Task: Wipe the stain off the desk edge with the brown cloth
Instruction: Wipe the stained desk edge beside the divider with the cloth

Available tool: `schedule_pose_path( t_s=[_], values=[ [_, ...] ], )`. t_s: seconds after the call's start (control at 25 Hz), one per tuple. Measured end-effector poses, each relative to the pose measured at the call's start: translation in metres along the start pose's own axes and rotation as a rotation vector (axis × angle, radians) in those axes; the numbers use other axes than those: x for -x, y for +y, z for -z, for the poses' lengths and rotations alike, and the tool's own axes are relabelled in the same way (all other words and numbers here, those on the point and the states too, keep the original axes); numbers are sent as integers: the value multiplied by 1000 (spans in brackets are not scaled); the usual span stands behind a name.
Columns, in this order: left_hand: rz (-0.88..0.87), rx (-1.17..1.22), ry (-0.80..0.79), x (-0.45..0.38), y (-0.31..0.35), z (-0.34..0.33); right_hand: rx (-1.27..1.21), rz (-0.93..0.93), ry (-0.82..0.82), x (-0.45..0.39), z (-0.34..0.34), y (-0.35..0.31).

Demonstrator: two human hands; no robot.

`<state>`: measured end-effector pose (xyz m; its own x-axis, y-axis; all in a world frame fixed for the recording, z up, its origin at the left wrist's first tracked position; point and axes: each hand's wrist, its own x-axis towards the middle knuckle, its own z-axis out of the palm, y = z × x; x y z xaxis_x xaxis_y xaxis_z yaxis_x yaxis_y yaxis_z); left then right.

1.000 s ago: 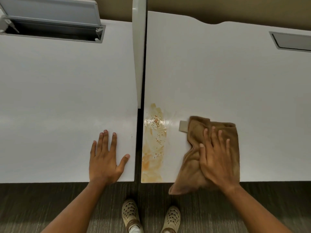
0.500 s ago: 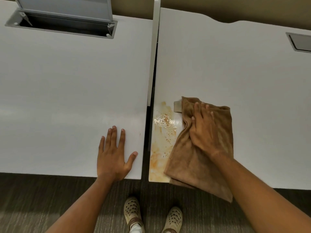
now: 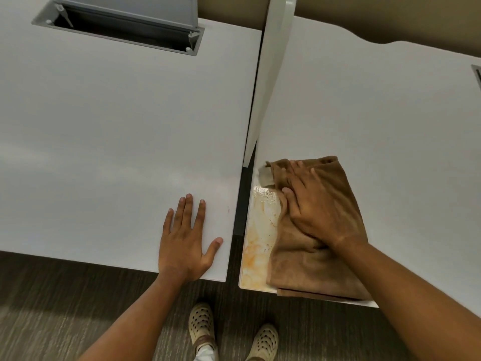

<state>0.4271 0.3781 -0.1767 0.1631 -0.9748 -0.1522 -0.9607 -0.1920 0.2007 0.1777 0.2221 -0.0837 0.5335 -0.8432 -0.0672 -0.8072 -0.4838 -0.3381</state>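
An orange-yellow stain [image 3: 257, 241] with small crumbs runs along the left edge of the right white desk [image 3: 377, 121], down to its front corner. The brown cloth [image 3: 320, 267] lies spread on that desk, its left side covering part of the stain and its lower hem hanging over the front edge. My right hand [image 3: 317, 207] presses flat on the cloth's upper part, fingers pointing toward the far left. My left hand [image 3: 186, 241] rests flat with fingers apart on the left white desk [image 3: 117, 139], near its front right corner.
A narrow dark gap and an upright white divider panel [image 3: 270, 74] separate the two desks. An open grey cable hatch [image 3: 125, 24] is set in the far left desk. Below the desk fronts are carpet and my shoes [image 3: 201, 324].
My right hand has slid the cloth left and farther from me, over the stain's right side. The crumb patch is now partly covered. The left hand stays put.
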Motion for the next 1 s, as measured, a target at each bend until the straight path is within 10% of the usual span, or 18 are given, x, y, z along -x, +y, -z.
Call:
schedule_pose_path(
  t_s=[0.16, 0.4, 0.72, 1.0],
  values=[
    [8, -5, 1, -1, 0, -1, 44, -156, -123, -57, 4, -5],
    [1, 15, 10, 0, -1, -1, 133, 213, -200, -19, 1, -15],
    [11, 8, 1, 0, 0, -3, 154, 34, -199, -50, -7, -17],
    [14, -5, -5, 1, 0, -1, 115, 293, -164, -41, -20, -41]
  ],
)
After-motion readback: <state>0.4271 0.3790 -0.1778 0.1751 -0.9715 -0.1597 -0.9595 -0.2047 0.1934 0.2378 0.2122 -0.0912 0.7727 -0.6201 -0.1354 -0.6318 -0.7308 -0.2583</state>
